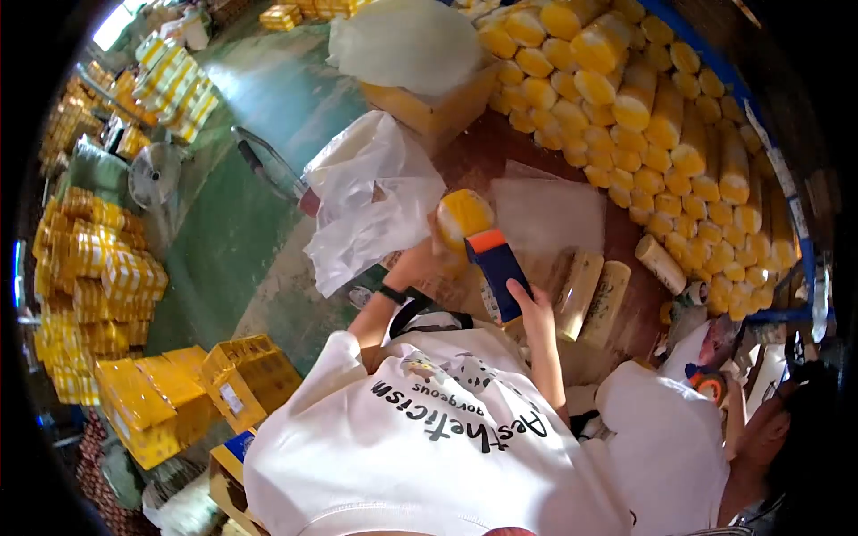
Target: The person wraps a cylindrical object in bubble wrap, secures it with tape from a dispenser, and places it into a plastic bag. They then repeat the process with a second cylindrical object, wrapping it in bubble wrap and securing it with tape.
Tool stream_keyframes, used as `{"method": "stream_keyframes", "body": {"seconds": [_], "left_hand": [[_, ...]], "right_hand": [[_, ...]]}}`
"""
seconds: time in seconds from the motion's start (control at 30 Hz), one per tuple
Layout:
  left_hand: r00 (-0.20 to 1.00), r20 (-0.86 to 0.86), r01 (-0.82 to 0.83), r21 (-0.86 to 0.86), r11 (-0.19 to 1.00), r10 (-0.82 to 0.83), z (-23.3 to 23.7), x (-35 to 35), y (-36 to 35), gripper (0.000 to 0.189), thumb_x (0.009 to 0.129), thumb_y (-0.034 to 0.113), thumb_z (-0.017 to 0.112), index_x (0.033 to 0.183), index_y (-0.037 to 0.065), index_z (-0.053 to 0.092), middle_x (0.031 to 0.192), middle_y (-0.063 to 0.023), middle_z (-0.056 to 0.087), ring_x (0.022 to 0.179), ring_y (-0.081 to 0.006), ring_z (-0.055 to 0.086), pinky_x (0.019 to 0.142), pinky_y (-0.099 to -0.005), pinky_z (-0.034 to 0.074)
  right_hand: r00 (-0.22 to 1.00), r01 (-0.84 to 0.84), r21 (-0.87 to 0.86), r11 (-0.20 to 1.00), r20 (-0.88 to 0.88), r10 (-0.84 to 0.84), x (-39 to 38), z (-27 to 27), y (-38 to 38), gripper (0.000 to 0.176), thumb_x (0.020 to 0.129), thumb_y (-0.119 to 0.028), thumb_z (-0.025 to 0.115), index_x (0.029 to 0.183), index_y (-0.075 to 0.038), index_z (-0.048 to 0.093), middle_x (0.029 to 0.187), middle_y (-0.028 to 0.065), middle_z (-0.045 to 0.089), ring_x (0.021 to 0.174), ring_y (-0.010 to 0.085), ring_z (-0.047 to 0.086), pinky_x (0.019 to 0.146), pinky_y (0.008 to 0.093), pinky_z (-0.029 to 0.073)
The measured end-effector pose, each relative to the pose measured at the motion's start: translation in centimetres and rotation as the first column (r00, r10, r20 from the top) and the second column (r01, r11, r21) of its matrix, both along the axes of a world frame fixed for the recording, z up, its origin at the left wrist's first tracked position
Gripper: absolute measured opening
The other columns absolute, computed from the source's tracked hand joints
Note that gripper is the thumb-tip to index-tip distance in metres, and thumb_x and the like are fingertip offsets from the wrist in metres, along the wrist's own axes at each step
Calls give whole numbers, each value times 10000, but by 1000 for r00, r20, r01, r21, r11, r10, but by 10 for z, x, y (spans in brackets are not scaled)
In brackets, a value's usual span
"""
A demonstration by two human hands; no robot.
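My left hand (431, 261), with a dark band at the wrist, is closed against the side of a yellow-ended, plastic-wrapped roll (466, 213). The roll stands up in front of me, and part of my fingers is hidden behind it. In my right hand (535, 313) is a dark blue oblong device with an orange end (499, 275). Its orange end overlaps the lower part of the roll in this view. Just left of the roll lies a crumpled white plastic bag (371, 183). Flat clear plastic sheets (550, 214) are on the right.
Many yellow-ended rolls (617, 98) are stacked at the upper right. Pale wrapped rolls (581, 295) lie beside my right arm. A cardboard box (429, 112) stands ahead, yellow-taped boxes (147, 393) at left. Another person (666, 447) is close on my right.
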State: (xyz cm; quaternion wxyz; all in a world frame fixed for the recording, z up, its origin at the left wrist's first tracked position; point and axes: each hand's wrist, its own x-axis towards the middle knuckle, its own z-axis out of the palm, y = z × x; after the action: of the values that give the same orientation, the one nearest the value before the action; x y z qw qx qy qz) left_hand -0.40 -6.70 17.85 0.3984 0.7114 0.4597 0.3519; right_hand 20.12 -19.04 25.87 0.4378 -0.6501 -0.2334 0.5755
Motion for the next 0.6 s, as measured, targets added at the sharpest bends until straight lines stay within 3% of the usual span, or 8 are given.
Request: {"method": "stream_keyframes", "body": {"seconds": [0.1, 0.2, 0.3, 0.33, 0.43, 0.53, 0.57, 0.6], "left_hand": [[993, 111, -15, 394, 919, -31, 53, -18, 4, 488, 827, 97, 565, 1296, 61, 435, 1161, -215, 580, 976, -406, 582, 896, -388, 465], [995, 97, -26, 461, 887, -22, 96, 8, 27, 301, 821, 127, 565, 1109, 55, 615, 1133, -140, 617, 963, -366, 600, 867, -371, 482], [916, -356, 302, 312, 901, -184, 64, 34, 64, 286, 834, 240, 561, 1068, 112, 661, 1082, -108, 648, 961, -320, 612, 822, -388, 494], [915, -367, 278, 264, 923, -171, 56, 39, 71, 284, 837, 283, 555, 1047, 132, 674, 1065, -101, 654, 951, -312, 617, 804, -394, 497], [893, -422, 240, 148, 959, -158, 49, 49, 81, 304, 842, 385, 544, 1011, 185, 698, 1022, -87, 668, 921, -298, 627, 759, -408, 504], [858, -486, 250, 108, 962, -168, 48, 53, 84, 313, 841, 418, 547, 1022, 210, 695, 990, -84, 673, 890, -304, 632, 730, -410, 510], [855, -490, 252, 112, 961, -167, 43, 53, 85, 308, 842, 417, 550, 1020, 213, 696, 977, -82, 675, 881, -303, 633, 721, -410, 511], [853, -495, 256, 116, 960, -168, 42, 54, 86, 303, 842, 416, 553, 1017, 215, 696, 965, -80, 677, 873, -303, 635, 713, -410, 513]], "right_hand": [[1000, -9, 40, 999, 10, 8, 2, -5, 3, 457, 829, -409, 693, 919, 34, 627, 719, 87, 626, 540, 183, 607, 504, 295, 475], [999, -39, 69, 997, -5, 40, 0, -8, 3, 445, 830, -406, 693, 890, 31, 634, 724, 73, 625, 544, 170, 603, 500, 295, 472], [996, -47, 94, 994, 81, 39, 0, -29, 1, 424, 839, -391, 690, 856, 30, 637, 723, 43, 613, 565, 135, 578, 516, 282, 457], [991, -47, 102, 994, 127, 34, 0, -30, 0, 417, 842, -384, 688, 845, 30, 638, 723, 30, 607, 575, 120, 567, 525, 275, 449], [999, 40, 22, 999, -1, -40, -8, -4, -7, 397, 852, -366, 683, 824, 27, 630, 718, -12, 580, 621, 81, 511, 569, 250, 413], [989, 55, 130, 990, 129, -72, -9, -27, -28, 380, 858, -343, 678, 810, 31, 626, 718, -35, 559, 660, 62, 477, 597, 238, 385], [995, 53, 144, 988, 76, -65, -7, -33, -34, 355, 864, -326, 670, 807, 21, 625, 719, -39, 561, 666, 60, 483, 592, 235, 385], [994, 92, 133, 987, 45, -99, -7, -33, -40, 337, 862, -308, 672, 893, 26, 633, 803, -14, 590, 738, 78, 511, 667, 234, 399]]}}
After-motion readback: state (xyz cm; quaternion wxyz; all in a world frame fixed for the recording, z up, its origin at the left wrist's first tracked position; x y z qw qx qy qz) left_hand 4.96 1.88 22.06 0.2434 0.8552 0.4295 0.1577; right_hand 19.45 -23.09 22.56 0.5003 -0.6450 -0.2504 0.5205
